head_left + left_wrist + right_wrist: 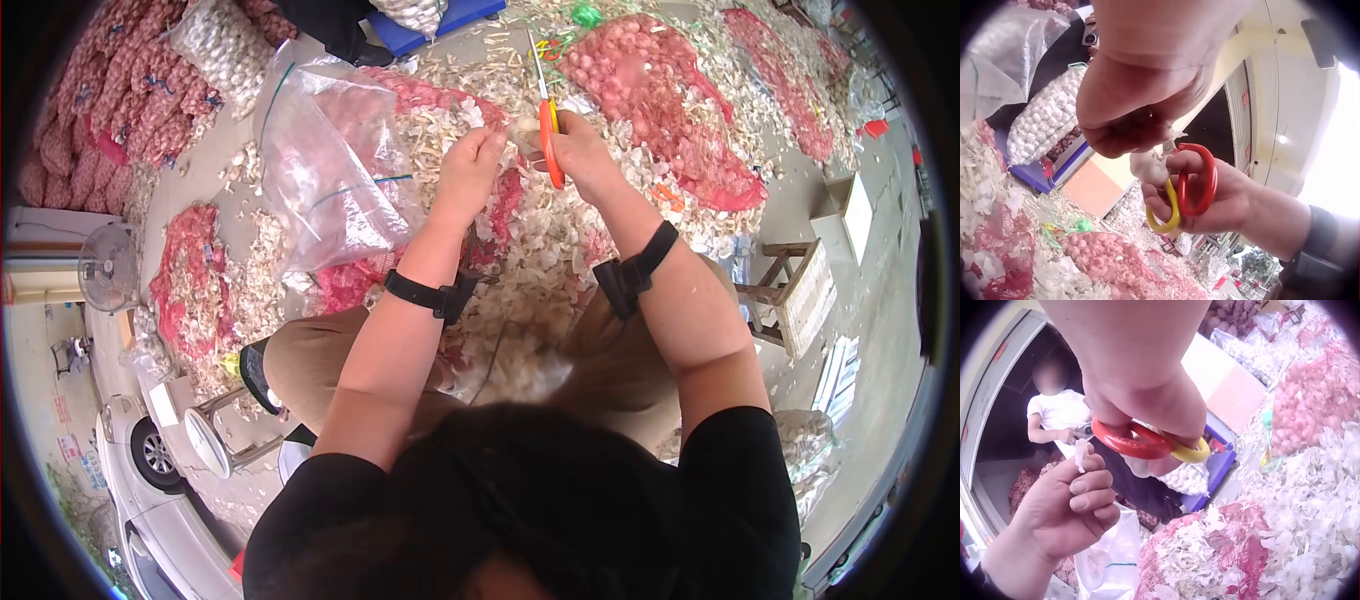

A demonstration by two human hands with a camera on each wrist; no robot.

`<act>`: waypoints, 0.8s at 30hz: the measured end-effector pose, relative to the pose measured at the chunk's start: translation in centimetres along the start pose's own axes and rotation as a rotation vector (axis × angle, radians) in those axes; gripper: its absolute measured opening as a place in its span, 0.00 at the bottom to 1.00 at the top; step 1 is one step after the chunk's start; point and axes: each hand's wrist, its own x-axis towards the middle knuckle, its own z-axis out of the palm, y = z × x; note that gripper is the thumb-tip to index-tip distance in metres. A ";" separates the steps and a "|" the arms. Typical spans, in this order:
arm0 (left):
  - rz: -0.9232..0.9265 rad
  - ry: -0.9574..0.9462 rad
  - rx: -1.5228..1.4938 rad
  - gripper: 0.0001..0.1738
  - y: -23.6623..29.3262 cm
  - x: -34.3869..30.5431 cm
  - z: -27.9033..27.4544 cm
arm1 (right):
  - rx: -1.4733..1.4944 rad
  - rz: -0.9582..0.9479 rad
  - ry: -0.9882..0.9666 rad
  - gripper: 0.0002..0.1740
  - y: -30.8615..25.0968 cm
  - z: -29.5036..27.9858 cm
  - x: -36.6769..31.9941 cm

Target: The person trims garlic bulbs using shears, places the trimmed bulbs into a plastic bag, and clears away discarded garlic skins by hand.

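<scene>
Both hands are busy with garlic and scissors above a floor strewn with papery skins (1310, 512)

The left hand (470, 172), fingers curled, pinches a scrap of skin (1081, 456) between thumb and forefinger; the right hand (582, 158) grips the scissors (546, 120) by their red and yellow handles, blades pointing away from the body, and also holds a whitish piece of garlic (1149, 167) at its fingers, just beside the left hand. To the left of the left hand lies a clear plastic bag (340, 185); beyond the right hand, a red mesh sack (640, 85) holds pinkish bulbs. A wooden stool (812, 300) stands near the right knee, and full mesh sacks (95, 110) are piled at far left
</scene>
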 end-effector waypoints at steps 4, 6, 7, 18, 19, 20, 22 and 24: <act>0.118 0.044 -0.236 0.15 -0.6 0.1 -0.9 | 0.246 0.150 -0.155 0.20 -0.9 0.4 -0.9; 0.077 -0.100 -0.293 0.16 -0.8 0.3 -0.9 | 0.189 0.136 -0.197 0.22 -1.0 0.5 -0.8; 0.038 -0.242 -0.350 0.18 -0.7 0.3 -0.9 | 0.132 0.119 -0.241 0.24 -1.0 0.6 -0.7; -0.191 0.086 -0.752 0.06 0.4 0.2 1.1 | 0.199 0.035 -0.177 0.22 0.2 1.6 -0.6; -0.197 0.096 -0.741 0.05 0.9 0.1 1.2 | 0.242 0.015 -0.161 0.21 0.3 1.7 -0.6; -0.201 0.105 -0.730 0.05 1.3 0.2 1.1 | 0.242 0.015 -0.162 0.21 0.2 1.6 -0.6; -0.235 0.109 -0.723 0.05 1.1 0.5 1.0 | 0.147 0.000 -0.190 0.21 0.1 1.4 -0.8; -0.272 0.107 -0.717 0.05 0.5 0.8 1.0 | 0.194 0.002 -0.166 0.21 -0.2 1.5 -1.2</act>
